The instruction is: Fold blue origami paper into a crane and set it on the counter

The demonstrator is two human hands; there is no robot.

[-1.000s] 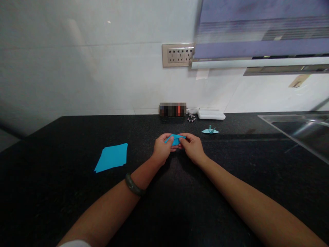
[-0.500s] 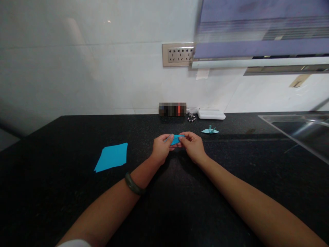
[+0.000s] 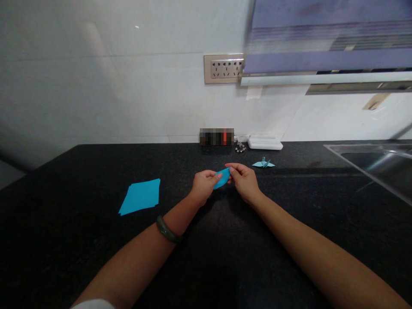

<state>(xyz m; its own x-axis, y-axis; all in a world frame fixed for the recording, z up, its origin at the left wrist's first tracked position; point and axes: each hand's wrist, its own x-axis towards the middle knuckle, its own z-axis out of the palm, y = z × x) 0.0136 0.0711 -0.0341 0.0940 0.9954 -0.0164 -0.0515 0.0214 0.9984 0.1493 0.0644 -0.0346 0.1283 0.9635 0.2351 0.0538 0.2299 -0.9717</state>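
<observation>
A small folded piece of blue paper [image 3: 222,179] is held between my two hands above the dark counter. My left hand [image 3: 203,185] pinches its left side, with the thumb lying on top. At the upper right corner, the thumb and fingers of my right hand [image 3: 245,181] are closed on the paper. The fingers beneath the paper are partly hidden. To the left on the counter lies a stack of square blue paper sheets [image 3: 140,197], its edges slightly fanned. A folded paper crane [image 3: 263,163] in light blue sits beyond my right hand.
Against the wall stand a blurred-out dark box [image 3: 216,137], a beaded bracelet [image 3: 240,147] and a white flat case [image 3: 265,143]. A sink [image 3: 380,161] is set in the counter [image 3: 206,262] at right. A socket panel [image 3: 223,68] and purple blind [image 3: 325,60] are above.
The folded blue paper has tilted, its right end higher and more of its face showing. My right hand has shifted its pinch to the upper right corner.
</observation>
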